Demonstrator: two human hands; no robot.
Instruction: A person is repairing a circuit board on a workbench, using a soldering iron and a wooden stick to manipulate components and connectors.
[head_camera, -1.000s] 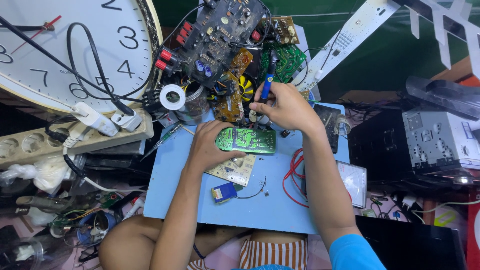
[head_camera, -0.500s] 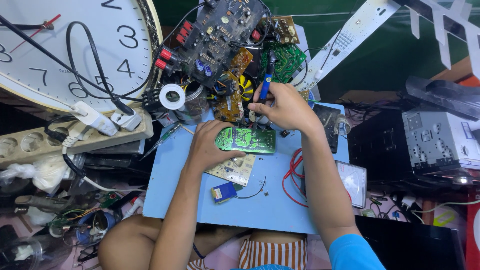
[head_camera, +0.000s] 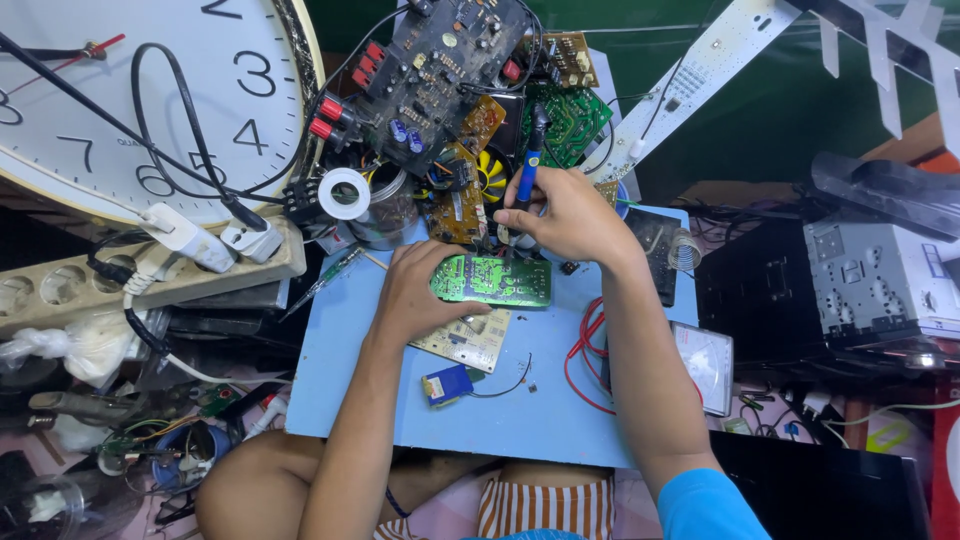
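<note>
A single head-worn camera is looking almost straight down from above the person's lap, facing away from the body, so the knees are sitting at the near edge and the clutter of boards at the far edge. It is hanging close enough that the blue work mat (head_camera: 400, 400) is filling the middle, with both forearms reaching in from the near side. The wall clock (head_camera: 130, 90) is lying far left, and a grey metal chassis (head_camera: 880, 280) is showing at the right.
</note>
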